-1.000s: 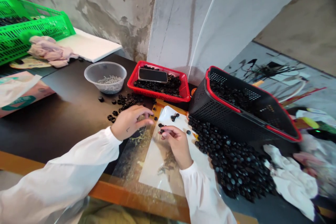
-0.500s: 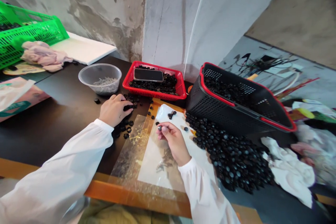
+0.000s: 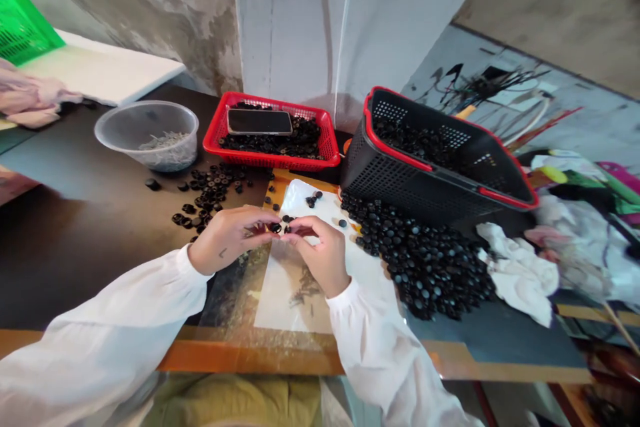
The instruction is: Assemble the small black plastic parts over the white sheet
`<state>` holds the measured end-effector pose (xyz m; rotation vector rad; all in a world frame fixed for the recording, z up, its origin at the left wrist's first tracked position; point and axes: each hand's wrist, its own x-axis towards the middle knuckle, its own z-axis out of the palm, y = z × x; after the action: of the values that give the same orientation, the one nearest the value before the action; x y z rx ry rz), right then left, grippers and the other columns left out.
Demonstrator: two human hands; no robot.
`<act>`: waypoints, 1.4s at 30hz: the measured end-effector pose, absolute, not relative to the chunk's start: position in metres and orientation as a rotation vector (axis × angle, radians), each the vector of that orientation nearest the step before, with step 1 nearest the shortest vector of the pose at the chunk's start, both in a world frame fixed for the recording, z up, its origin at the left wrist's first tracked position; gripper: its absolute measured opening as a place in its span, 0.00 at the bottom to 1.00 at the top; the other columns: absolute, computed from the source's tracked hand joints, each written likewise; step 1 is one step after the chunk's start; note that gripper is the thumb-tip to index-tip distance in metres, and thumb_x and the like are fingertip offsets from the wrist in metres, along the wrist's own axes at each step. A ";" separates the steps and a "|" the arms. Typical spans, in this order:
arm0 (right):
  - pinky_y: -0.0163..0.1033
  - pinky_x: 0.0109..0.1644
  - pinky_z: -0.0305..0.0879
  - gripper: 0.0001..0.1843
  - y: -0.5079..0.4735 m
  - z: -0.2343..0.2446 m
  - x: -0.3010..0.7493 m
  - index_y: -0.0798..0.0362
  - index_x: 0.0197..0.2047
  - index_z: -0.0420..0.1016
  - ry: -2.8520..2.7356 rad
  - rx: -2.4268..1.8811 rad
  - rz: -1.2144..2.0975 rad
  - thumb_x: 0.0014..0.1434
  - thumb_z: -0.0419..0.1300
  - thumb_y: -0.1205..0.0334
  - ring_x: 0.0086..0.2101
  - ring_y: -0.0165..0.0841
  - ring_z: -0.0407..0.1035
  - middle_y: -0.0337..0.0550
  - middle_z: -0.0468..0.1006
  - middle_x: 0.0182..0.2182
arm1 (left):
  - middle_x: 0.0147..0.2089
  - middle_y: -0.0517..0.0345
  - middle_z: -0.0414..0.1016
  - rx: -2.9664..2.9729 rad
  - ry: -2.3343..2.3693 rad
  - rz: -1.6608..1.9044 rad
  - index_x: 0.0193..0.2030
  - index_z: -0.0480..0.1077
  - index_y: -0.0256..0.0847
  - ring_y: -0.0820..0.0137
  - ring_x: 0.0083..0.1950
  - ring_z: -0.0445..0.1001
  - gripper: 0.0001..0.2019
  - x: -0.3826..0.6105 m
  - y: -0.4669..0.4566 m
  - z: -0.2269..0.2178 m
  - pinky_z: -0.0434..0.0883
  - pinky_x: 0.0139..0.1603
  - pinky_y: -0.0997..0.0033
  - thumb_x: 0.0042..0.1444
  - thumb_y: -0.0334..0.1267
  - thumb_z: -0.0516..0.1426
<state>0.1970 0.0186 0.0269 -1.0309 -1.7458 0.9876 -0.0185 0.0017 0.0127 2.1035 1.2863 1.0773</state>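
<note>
Paper (image 3: pixel 366 263) lay white on the dark desk (image 3: pixel 100 240), and around its left edge the left hand (image 3: pixel 227 235) had a black ring-shaped piece (image 3: pixel 275 228) in a pinch; right hand (image 3: pixel 320 247) was pinching a smaller black bit (image 3: pixel 287 229) just beside it, too tiny to make out properly. Loose black rings (image 3: pixel 210 188) were scattered past the left hand, clear bowl (image 3: pixel 115 133) behind them; big heap of black caps (image 3: pixel 425 263) sat off to the right, by the black basket (image 3: pixel 395 183).

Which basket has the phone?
The red basket, between the clear bowl and the black basket: a phone lies on its black parts. None shows in the black basket or partly visible green crate.
</note>
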 end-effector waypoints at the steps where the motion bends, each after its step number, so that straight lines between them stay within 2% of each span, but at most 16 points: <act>1: 0.39 0.46 0.75 0.07 0.017 0.028 0.197 0.47 0.39 0.81 -1.802 -1.014 0.924 0.58 0.70 0.57 0.34 0.35 0.78 0.40 0.84 0.35 | 0.47 0.53 0.83 2.116 1.257 1.084 0.51 0.78 0.45 0.70 0.39 0.81 0.13 -0.017 0.000 0.013 0.77 0.40 0.75 0.64 0.46 0.61; 7: 0.39 0.45 0.74 0.05 0.014 0.028 0.197 0.47 0.40 0.80 -1.919 -0.970 0.814 0.61 0.67 0.56 0.36 0.35 0.79 0.41 0.84 0.36 | 0.39 0.54 0.83 2.069 1.285 1.117 0.45 0.80 0.46 0.69 0.36 0.81 0.12 -0.016 -0.003 0.022 0.77 0.37 0.74 0.63 0.49 0.61; 15: 0.38 0.43 0.75 0.08 0.014 0.033 0.194 0.47 0.35 0.81 -1.797 -0.944 1.057 0.59 0.69 0.53 0.35 0.34 0.77 0.40 0.83 0.33 | 0.33 0.57 0.80 2.076 1.226 1.160 0.41 0.79 0.44 0.71 0.32 0.77 0.13 -0.016 -0.004 0.025 0.75 0.36 0.75 0.59 0.52 0.64; 19: 0.37 0.39 0.73 0.08 0.013 0.031 0.193 0.48 0.33 0.82 -1.724 -0.937 1.157 0.56 0.71 0.53 0.33 0.33 0.75 0.40 0.80 0.32 | 0.36 0.54 0.81 2.045 1.137 1.228 0.38 0.78 0.41 0.71 0.34 0.79 0.14 -0.012 -0.005 0.026 0.76 0.35 0.76 0.57 0.51 0.65; 24: 0.36 0.36 0.70 0.09 0.012 0.025 0.190 0.47 0.35 0.84 -1.559 -0.930 1.348 0.53 0.72 0.53 0.31 0.31 0.72 0.37 0.78 0.30 | 0.30 0.58 0.81 1.842 1.217 1.198 0.38 0.77 0.40 0.73 0.28 0.78 0.14 -0.006 -0.011 0.021 0.75 0.30 0.78 0.54 0.48 0.68; 28: 0.36 0.34 0.70 0.10 0.012 0.023 0.188 0.46 0.35 0.85 -1.465 -0.919 1.468 0.52 0.72 0.51 0.29 0.30 0.71 0.38 0.79 0.33 | 0.31 0.57 0.81 1.676 1.252 1.279 0.36 0.77 0.39 0.71 0.28 0.78 0.19 -0.001 -0.013 0.019 0.77 0.30 0.75 0.49 0.53 0.70; 31: 0.35 0.33 0.71 0.11 0.011 0.023 0.186 0.45 0.38 0.84 -1.360 -0.887 1.586 0.52 0.72 0.52 0.28 0.28 0.70 0.37 0.78 0.34 | 0.33 0.56 0.81 1.629 1.247 1.327 0.37 0.78 0.39 0.70 0.29 0.79 0.19 0.000 -0.013 0.018 0.77 0.30 0.74 0.47 0.53 0.71; 34: 0.34 0.34 0.73 0.19 0.009 0.023 0.185 0.45 0.45 0.82 -1.219 -0.867 1.709 0.49 0.75 0.54 0.28 0.27 0.69 0.35 0.76 0.34 | 0.33 0.56 0.81 1.685 1.265 1.347 0.37 0.79 0.39 0.72 0.28 0.78 0.17 -0.001 -0.012 0.017 0.77 0.31 0.76 0.49 0.50 0.70; 37: 0.34 0.37 0.75 0.21 0.011 0.023 0.184 0.45 0.45 0.80 -1.134 -0.836 1.803 0.47 0.76 0.56 0.31 0.28 0.71 0.35 0.76 0.35 | 0.34 0.57 0.81 1.786 1.210 1.408 0.38 0.79 0.40 0.74 0.29 0.78 0.14 -0.003 -0.010 0.015 0.76 0.32 0.77 0.50 0.47 0.70; 42: 0.40 0.54 0.74 0.21 0.014 0.025 0.186 0.45 0.47 0.81 -1.124 -0.725 1.977 0.49 0.75 0.59 0.46 0.33 0.76 0.38 0.82 0.46 | 0.41 0.54 0.76 1.987 1.109 1.510 0.39 0.81 0.41 0.70 0.40 0.76 0.13 -0.005 -0.005 0.017 0.76 0.38 0.73 0.49 0.44 0.71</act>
<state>0.1859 0.0136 0.0253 -0.7254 -1.1242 1.9774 -0.0053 -0.0045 0.0166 1.9874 1.1095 1.5101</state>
